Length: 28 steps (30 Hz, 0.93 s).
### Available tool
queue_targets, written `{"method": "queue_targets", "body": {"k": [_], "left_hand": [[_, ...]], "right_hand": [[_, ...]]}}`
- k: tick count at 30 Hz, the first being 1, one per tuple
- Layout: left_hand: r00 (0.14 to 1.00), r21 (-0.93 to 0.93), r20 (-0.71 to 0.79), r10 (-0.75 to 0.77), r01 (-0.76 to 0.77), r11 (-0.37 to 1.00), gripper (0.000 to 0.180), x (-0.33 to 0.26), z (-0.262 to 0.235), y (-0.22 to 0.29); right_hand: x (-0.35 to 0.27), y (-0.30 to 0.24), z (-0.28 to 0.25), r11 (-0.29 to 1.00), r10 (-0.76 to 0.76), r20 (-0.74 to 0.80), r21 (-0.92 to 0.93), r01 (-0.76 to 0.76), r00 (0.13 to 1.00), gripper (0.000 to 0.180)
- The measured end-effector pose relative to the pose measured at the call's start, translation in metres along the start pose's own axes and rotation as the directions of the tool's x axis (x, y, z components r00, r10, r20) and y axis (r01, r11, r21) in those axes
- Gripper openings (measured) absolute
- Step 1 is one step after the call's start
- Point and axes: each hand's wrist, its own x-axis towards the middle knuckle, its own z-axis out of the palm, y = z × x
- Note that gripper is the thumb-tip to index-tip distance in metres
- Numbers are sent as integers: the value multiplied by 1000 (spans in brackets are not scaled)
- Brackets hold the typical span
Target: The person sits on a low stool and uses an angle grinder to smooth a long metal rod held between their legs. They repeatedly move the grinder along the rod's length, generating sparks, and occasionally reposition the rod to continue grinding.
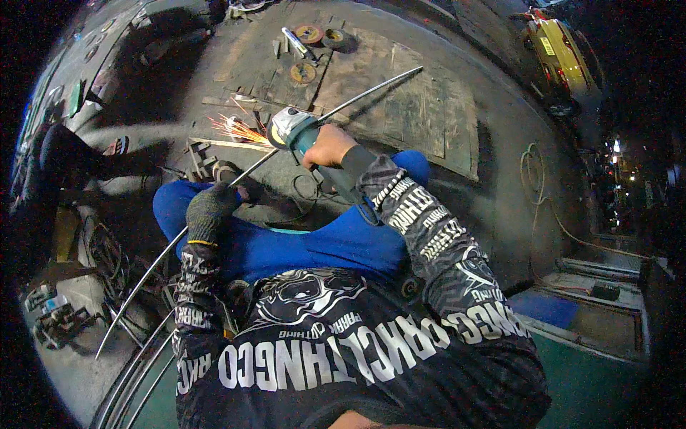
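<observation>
My right hand (331, 147), bare, is wrapped round the body of an angle grinder (291, 126). The grinder's disc meets a long thin metal rod (379, 89), and orange sparks (243, 131) spray off to the left. In a grey knitted glove, my left hand (209, 213) grips the same rod in front of my left knee. The rod slants from the lower left, under the grinder, up to the far right. Guard and sparks partly hide the point where disc and rod touch.
Grinding discs (303, 72) and a white tube (294, 41) lie beyond the grinder, near a worn wooden board (443, 107). Another person's sandaled foot (120, 146) is at left. More metal rods (139, 372) lie lower left. A hose (541, 196) runs along the right; a yellow vehicle (561, 61) stands far right.
</observation>
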Motion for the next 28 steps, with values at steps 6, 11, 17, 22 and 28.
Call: {"method": "queue_targets", "body": {"k": [6,11,17,22,28], "left_hand": [[994,-50,-5,-110,110,993,41,-11,-11,2],[995,-23,-58,-75,74,997,39,-10,-9,1],[992,-40,-35,-123,122,992,35,-20,-5,-3],[993,-35,-60,-97,95,995,32,-28,-1,-17],[994,7,-54,-98,99,995,32,-35,0,-19]], "right_hand": [[-1,16,-9,1000,5,-72,-10,-6,997,52],[0,37,-20,998,63,-117,28,-61,991,53],[6,63,-36,991,130,-155,38,-126,979,63],[29,89,-42,995,73,-135,-63,-82,988,62],[28,121,-74,974,228,-213,38,-225,950,63]]}}
